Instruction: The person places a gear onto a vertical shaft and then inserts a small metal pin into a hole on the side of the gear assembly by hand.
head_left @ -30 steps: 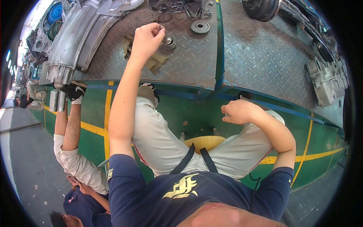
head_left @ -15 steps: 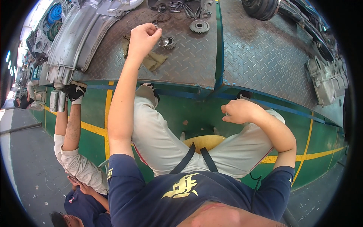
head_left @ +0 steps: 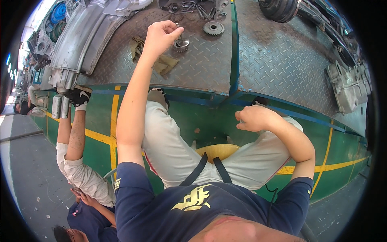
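Observation:
My left hand reaches over the steel-topped bench, thumb and fingers pinched on the thin stem of a valve-shaped metal part. Its shiny round end points down, just over a toothed gear lying on the plate. I cannot tell whether the two touch. Beneath my left wrist lies a crumpled olive-brown cloth. Close to my right knee, my right hand is held with curled fingers. A small greyish bit shows at its fingertips, too small to name.
A second gear lies right of my left hand, with bolts and a thin ring beyond. A large silver gearbox housing fills the bench's left. Another metal casing sits far right. A co-worker sits at my left.
My left hand has moved a little to the right with the valve-shaped part, whose round end now covers more of the gear. My right hand stays where it was.

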{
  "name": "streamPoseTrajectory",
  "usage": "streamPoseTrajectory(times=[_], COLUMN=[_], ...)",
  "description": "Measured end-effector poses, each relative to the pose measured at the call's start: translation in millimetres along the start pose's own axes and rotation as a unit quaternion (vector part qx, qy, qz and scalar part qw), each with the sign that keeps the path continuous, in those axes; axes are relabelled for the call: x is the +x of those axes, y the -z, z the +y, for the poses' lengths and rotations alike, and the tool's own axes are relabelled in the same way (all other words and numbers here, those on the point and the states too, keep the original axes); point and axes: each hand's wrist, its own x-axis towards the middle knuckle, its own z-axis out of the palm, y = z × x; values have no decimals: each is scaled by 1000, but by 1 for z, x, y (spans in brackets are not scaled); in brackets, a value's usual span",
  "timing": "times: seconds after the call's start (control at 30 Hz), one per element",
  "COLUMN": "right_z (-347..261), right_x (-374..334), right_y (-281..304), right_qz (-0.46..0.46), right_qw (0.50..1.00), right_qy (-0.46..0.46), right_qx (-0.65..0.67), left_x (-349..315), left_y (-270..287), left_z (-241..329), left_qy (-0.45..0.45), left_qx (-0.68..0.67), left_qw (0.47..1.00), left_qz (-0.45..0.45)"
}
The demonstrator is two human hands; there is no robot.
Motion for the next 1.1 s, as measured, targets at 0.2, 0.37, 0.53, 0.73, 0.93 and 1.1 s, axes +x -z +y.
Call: streamPoseTrajectory(times=[0.2,0.37,0.53,0.73,0.93,1.1], right_z=[-1,2,0,3,4,2], right_x=[0,1,-2,-4,-7,-7], right_y=[0,-2,1,-1,-1,1], right_qz=[3,2,-16,-16,-5,-1], right_qw=[1000,1000,1000,1000,1000,1000], right_qy=[2,4,-10,-12,-9,-7], right_qx=[5,6,-6,-6,2,5], left_x=[7,3,-7,-10,-6,2], left_y=[-1,10,17,11,-6,-11], left_z=[-4,-8,-11,-2,11,11], left_qy=[-1,2,2,8,-3,-10], left_qx=[9,29,40,6,8,18], left_qw=[999,999,999,1000,1000,1000], left_qz=[32,36,35,11,-1,5])
